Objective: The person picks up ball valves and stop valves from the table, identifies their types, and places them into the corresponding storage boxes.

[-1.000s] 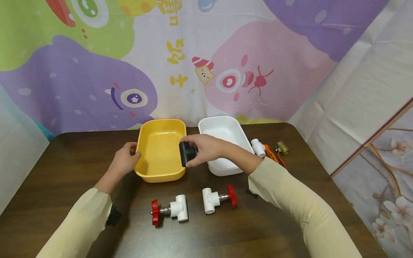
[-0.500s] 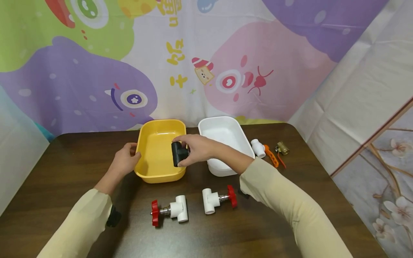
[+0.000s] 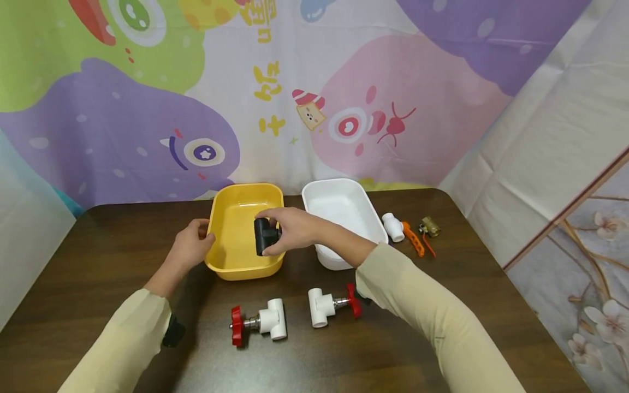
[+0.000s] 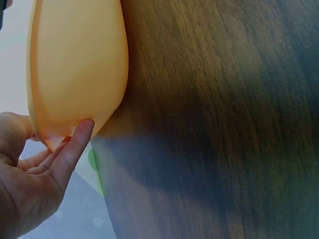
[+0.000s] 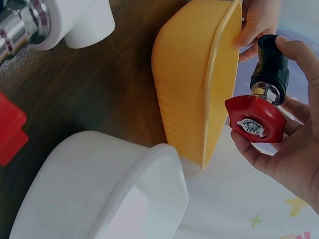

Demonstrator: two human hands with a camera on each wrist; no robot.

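My right hand [image 3: 295,232] holds a black stop valve [image 3: 265,237] over the yellow tub [image 3: 243,272], gripping its black tee body. Its red handwheel [image 5: 256,119] and silver neck show in the right wrist view, the wheel turned toward that camera. At the tub's left side, my left hand [image 3: 190,244] pinches the wall, thumb at the rim and fingers [image 4: 75,149] against the outside. Two white tee valves with red handwheels lie on the table in front: a left valve [image 3: 273,319] and a right valve [image 3: 320,308].
A white tub [image 3: 335,263] stands right of the yellow one. Beyond it lie a white ball valve [image 3: 393,227] with an orange lever [image 3: 413,239] and a small brass-coloured valve [image 3: 430,226] with a red lever. A printed cloth [image 3: 290,158] hangs behind the dark wooden table [image 3: 123,245].
My right hand has carried the black valve left, from the yellow tub's right rim to over its inside. The left hand stays at the tub's wall.
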